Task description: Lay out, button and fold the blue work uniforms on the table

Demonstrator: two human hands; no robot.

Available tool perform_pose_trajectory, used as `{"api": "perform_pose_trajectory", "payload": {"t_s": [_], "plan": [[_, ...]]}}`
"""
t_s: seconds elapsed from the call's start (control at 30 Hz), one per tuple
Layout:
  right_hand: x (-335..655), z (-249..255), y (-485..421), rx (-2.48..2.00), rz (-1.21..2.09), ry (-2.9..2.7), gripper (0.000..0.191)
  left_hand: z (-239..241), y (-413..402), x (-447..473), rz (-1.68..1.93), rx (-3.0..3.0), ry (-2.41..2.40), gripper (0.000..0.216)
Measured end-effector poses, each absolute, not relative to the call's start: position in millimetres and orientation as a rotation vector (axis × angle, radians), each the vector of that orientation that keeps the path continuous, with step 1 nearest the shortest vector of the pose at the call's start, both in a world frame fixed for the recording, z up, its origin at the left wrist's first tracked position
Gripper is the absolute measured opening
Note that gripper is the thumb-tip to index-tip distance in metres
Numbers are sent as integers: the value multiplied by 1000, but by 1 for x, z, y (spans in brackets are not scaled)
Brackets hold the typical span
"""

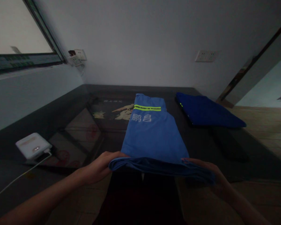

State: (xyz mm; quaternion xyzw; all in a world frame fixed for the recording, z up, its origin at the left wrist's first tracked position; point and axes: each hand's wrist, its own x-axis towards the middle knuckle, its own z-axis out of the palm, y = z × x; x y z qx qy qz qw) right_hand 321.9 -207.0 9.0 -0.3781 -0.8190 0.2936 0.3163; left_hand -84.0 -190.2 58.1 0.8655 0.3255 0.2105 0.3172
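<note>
Blue work garment point(152, 137), yellow-green stripe and white lettering uppermost, lies on the dark table point(196, 140), its layered near end at the edge. Left hand point(104, 165) and right hand point(207, 170) each grip a near corner, fingers partly hidden by cloth. Darker blue folded cloth point(208, 111) lies apart, right; white corded device point(34, 145), left.

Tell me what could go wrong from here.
First, the near layers of the blue garment are held between the left hand and right hand; if either loosens, they might slip or fall open. Second, those layers slope down toward the right hand in the picture, so they could end up crooked. Third, the cable from the white device runs near the left forearm, which might snag it.
</note>
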Motion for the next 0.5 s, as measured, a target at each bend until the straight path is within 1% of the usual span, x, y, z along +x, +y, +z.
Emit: {"api": "perform_pose_trajectory", "payload": {"t_s": [0.13,0.3,0.43,0.5], "plan": [[332,7,-208,-1055,646,-2222,37,68,-191,-86,526,2270,779,29],[341,16,-214,-1101,594,-2294,34,83,-196,-86,489,2232,639,34],[357,23,-231,-1151,516,-2312,39,97,-210,-83,445,2219,669,37],[370,20,-242,-1175,528,-2279,36,99,-220,-83,443,2220,701,42]]}}
